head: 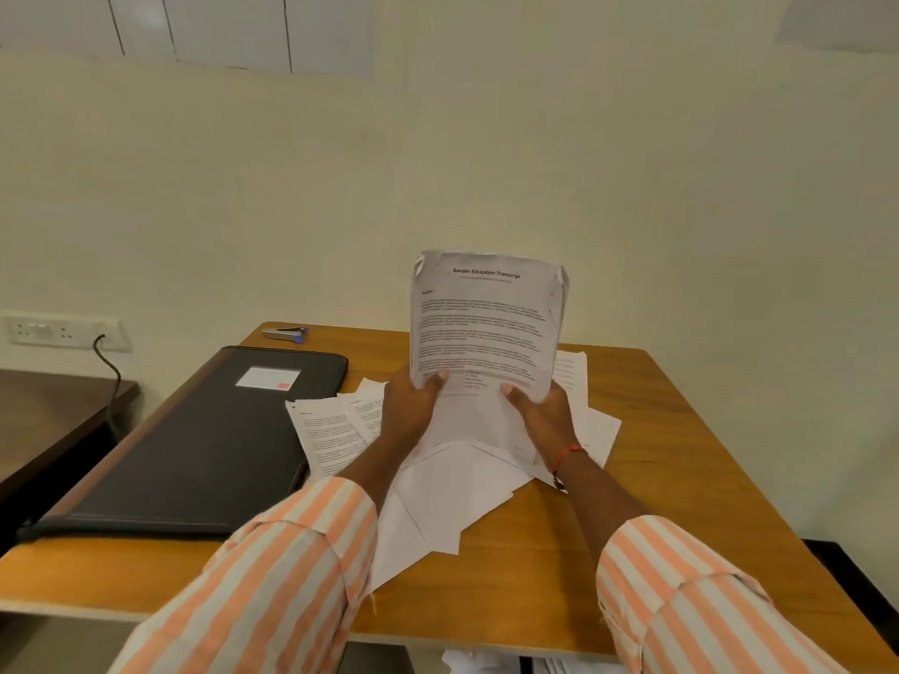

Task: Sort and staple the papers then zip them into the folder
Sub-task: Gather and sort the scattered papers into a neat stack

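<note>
White printed paper sheaf (486, 323) held upright over brown wooden table (656, 454), bottom edge pinched by left hand (411, 406) and right hand (540, 415); silver blue-tipped stapler (284, 333) seen far-left, nearer left hand.

The folder (194, 440) lies on the table (632, 552) left of the loose papers (438, 503), the stapler (284, 332) behind it.

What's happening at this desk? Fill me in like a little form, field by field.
Held: printed papers, upright, headed "Sample Education Transcript"
Left hand: grips the papers' lower left
Right hand: grips their lower right
Loose sheets: scattered on the table beneath the hands
Folder: black, closed, flat, left of the sheets
Stapler: far edge, beyond the folder, untouched
</note>
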